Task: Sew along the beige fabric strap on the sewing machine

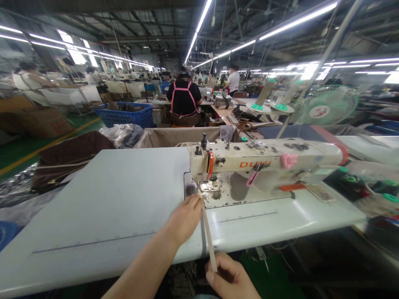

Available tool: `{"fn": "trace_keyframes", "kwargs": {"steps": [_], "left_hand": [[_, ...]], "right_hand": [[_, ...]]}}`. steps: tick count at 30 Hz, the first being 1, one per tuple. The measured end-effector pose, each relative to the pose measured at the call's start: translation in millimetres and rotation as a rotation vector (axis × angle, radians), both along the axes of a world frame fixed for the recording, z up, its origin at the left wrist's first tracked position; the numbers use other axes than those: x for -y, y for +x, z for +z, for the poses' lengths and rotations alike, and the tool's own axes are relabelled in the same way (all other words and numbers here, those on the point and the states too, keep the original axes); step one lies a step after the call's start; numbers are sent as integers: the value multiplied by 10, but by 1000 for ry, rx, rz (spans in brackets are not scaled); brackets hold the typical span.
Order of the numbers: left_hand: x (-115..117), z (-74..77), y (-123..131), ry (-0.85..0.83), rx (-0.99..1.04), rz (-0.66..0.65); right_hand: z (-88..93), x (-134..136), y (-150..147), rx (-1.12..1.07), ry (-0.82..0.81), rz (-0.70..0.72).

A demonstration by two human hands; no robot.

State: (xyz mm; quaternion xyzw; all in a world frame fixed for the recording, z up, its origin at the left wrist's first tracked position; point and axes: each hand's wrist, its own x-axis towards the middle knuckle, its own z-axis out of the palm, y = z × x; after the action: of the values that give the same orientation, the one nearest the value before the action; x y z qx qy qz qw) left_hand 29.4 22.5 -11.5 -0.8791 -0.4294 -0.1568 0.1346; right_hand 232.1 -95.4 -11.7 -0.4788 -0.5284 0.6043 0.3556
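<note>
A narrow beige strip [208,232] runs from the needle area of a white sewing machine [264,160] down over the table's front edge. Close to the presser foot, my left hand [188,216] is closed on the strip, its fingertips by the metal needle plate [209,187]. My right hand [230,276] pinches the strip's near end between thumb and fingers, just beyond the front edge of the white sewing table [137,187]. The strip lies fairly straight between both hands. My left fingers partly hide where it meets the machine.
A beige cloth-lined bin [181,135] stands behind the table, with a blue basket [124,115] farther back. Brown fabric [68,162] lies at left. Thread cones [370,195] and a green fan [326,110] are at right. A person in a pink-strapped apron [184,97] sits ahead.
</note>
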Motion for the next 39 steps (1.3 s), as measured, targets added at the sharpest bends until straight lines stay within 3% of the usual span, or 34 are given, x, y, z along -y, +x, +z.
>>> {"fn": "trace_keyframes", "kwargs": {"steps": [2,7,13,25,36,39], "left_hand": [[-5,-14,5,11,38,14],[-10,-25,8,20,72,15],[1,17,5,5,60,11],[11,52,1,15,31,7],[-4,34,1,-7,49,-2],[-3,22,-3,6,31,0]], "right_hand": [[5,-11,-9,9,15,-42],[181,-23,-37,-211,-244,-16],[156,12,-19,-173,-214,40],[169,40,-6,-195,-276,10],[-176,28,-1,-164,-253,-33],[-169,18,10,-174,-247,-20]]}}
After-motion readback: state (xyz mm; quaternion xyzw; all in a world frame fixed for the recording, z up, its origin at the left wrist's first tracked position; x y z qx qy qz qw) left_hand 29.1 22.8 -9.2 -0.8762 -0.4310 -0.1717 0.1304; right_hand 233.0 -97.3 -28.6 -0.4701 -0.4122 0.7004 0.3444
